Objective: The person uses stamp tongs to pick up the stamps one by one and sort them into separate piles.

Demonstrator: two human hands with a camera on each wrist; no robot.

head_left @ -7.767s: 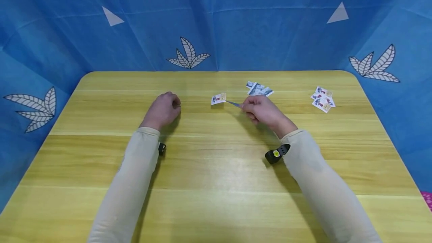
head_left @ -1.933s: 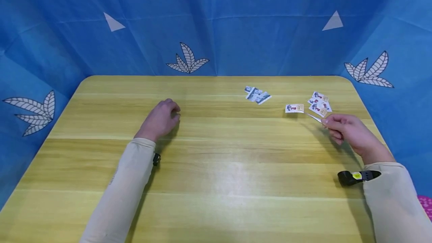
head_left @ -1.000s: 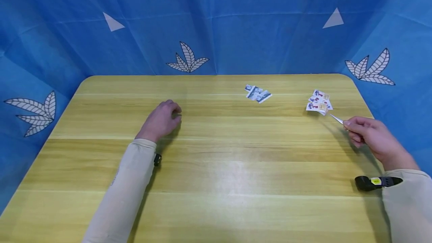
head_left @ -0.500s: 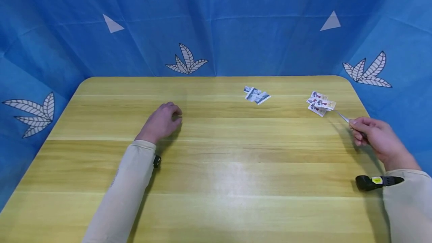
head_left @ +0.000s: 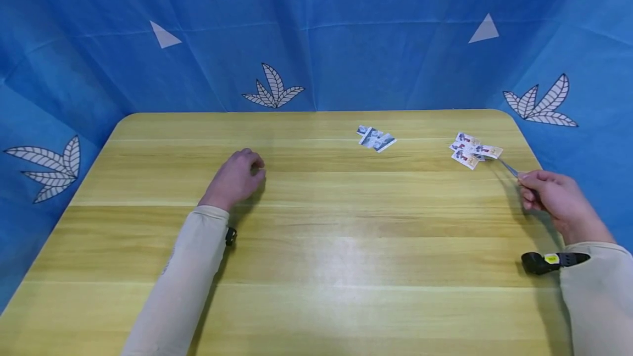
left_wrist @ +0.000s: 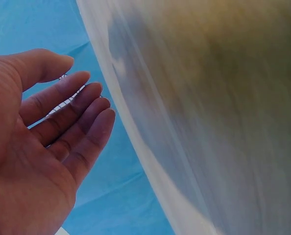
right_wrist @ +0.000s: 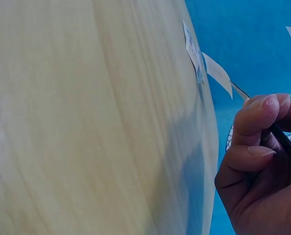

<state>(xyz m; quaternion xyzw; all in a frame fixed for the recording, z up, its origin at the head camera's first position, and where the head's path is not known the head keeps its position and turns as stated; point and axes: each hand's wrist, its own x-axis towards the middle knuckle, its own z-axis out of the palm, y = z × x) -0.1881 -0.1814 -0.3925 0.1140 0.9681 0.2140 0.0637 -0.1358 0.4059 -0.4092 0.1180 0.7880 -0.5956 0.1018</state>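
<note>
My right hand (head_left: 561, 199) pinches slim tweezers (head_left: 509, 168) with a dark shaft and a pale tip. At their tip is a small stamp-like paper (head_left: 488, 151) with a coloured print; in the right wrist view this paper (right_wrist: 218, 73) is bent and held off the table. Beside and partly under it in the head view lies a cluster of similar coloured stamps (head_left: 465, 159) at the table's far right. My left hand (head_left: 236, 179) hovers or rests over the left half of the table, fingers loosely bent, and the left wrist view shows the palm (left_wrist: 33, 166) holding nothing.
Several bluish-grey stamps (head_left: 377, 139) overlap near the back edge, left of the coloured cluster. The wooden table (head_left: 316, 246) has rounded back corners. A blue cloth (head_left: 316, 32) printed with leaves and triangles hangs behind it and at the sides.
My right hand carried the paper from mid-table rightward to the coloured cluster, across it, then slightly past its right side. The left hand has barely moved; the bluish-grey stamps stay put.
</note>
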